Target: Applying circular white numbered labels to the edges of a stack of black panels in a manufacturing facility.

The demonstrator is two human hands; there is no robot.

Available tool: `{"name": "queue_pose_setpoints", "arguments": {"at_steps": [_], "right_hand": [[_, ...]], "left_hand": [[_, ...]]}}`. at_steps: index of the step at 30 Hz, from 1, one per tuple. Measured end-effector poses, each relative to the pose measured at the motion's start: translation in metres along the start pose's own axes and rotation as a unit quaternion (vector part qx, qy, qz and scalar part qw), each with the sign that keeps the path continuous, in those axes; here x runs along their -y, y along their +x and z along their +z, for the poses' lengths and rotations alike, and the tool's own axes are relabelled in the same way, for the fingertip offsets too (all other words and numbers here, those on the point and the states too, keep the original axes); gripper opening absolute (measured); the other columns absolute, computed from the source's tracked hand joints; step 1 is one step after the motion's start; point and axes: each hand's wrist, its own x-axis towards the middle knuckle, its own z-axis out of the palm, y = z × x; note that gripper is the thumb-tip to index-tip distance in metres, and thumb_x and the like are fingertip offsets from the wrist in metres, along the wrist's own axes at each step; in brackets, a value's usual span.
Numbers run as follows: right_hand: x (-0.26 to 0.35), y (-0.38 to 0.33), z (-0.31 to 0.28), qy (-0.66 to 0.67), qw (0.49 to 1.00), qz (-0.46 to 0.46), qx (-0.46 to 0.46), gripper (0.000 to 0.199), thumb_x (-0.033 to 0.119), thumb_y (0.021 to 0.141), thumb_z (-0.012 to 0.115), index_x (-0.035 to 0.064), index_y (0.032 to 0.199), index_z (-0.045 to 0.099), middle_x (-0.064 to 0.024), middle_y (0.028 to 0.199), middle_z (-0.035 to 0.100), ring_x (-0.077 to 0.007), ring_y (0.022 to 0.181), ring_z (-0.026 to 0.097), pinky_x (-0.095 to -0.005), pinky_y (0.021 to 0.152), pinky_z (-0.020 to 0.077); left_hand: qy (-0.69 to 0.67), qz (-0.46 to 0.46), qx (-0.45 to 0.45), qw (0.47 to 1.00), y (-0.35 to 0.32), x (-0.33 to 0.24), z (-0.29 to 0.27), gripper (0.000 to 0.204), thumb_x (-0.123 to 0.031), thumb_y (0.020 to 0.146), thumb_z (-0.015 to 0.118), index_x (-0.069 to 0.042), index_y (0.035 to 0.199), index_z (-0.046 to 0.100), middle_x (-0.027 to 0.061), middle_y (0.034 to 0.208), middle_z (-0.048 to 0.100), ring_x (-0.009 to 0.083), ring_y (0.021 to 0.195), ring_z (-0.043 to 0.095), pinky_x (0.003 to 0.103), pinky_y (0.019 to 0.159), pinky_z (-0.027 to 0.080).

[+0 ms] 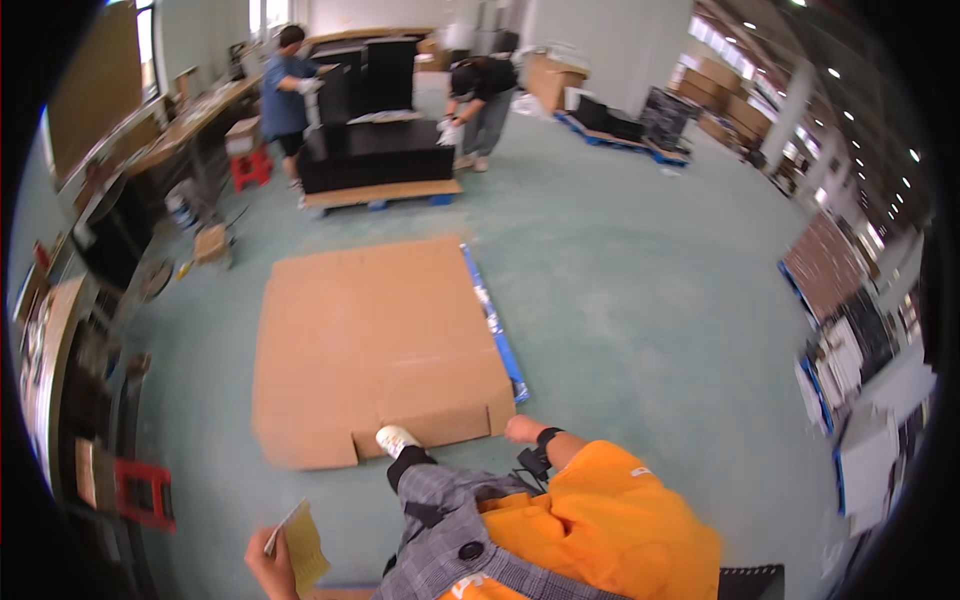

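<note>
Two hands busy: left hand (268, 562) pinches a small cardboard piece (303, 545), right hand (522, 430), fist-ish, touches the flattened cardboard sheet (370, 345), grip unclear.

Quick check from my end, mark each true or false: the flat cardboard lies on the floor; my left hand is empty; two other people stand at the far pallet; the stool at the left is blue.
1. The flat cardboard lies on the floor: true.
2. The left hand is empty: false, it holds a small cardboard piece.
3. Two people stand at the far pallet: true.
4. The stool is blue: false, red.
</note>
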Motion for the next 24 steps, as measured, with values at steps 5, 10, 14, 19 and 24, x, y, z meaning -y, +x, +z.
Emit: {"name": "queue_pose_setpoints", "arguments": {"at_steps": [5,10,14,19,24], "right_hand": [[0.041,0.001,-0.054,0.124,0.984,0.129,-0.003,0.02,0.018,0.074,0.053,0.003,0.07,0.065,-0.0187,0.066,0.063,-0.0363,0.064,0.061,-0.0455,0.06,0.0476],[0.074,0.024,-0.092,0.183,0.982,0.041,0.03,0.018,0.016,0.074,0.054,0.0008,0.069,0.063,-0.0195,0.064,0.062,-0.0324,0.061,0.061,-0.0417,0.06,0.0471],[0.086,0.047,-0.087,0.132,0.988,-0.048,0.067,0.02,0.018,0.077,0.056,0.0012,0.067,0.062,-0.0152,0.062,0.062,-0.024,0.06,0.061,-0.0382,0.059,0.0469],[0.135,0.091,-0.096,0.118,0.948,-0.162,0.247,0.03,0.028,0.083,0.058,0.0026,0.069,0.063,-0.0126,0.066,0.064,-0.0228,0.064,0.061,-0.0373,0.061,0.047],[0.177,0.127,-0.103,-0.018,0.876,-0.205,0.435,0.032,0.035,0.085,0.058,0.0041,0.079,0.065,-0.0131,0.073,0.065,-0.0236,0.067,0.061,-0.037,0.064,0.0475]], "left_hand": [[0.006,-0.017,0.052,0.998,0.006,-0.013,-0.003,0.014,-0.013,0.084,0.062,0.0,0.089,0.065,0.0157,0.078,0.063,0.0194,0.072,0.061,0.033,0.067,0.048],[0.013,-0.04,-0.027,0.999,-0.012,-0.014,0.009,0.006,-0.001,0.078,0.065,0.004,0.08,0.063,0.0133,0.069,0.061,0.0206,0.063,0.057,0.031,0.061,0.045],[0.024,-0.087,-0.063,0.994,-0.022,-0.041,0.008,0.006,-0.002,0.078,0.067,0.002,0.082,0.065,0.0135,0.073,0.063,0.0244,0.066,0.061,0.031,0.064,0.047],[0.013,-0.181,-0.15,0.972,-0.067,-0.051,0.005,0.007,-0.002,0.077,0.067,0.002,0.083,0.066,0.0117,0.073,0.064,0.021,0.065,0.062,0.028,0.061,0.047],[0.026,-0.303,-0.244,0.921,-0.119,-0.063,0.035,0.006,-0.001,0.077,0.066,0.003,0.082,0.066,0.0111,0.073,0.064,0.0197,0.064,0.061,0.027,0.06,0.046]]}}
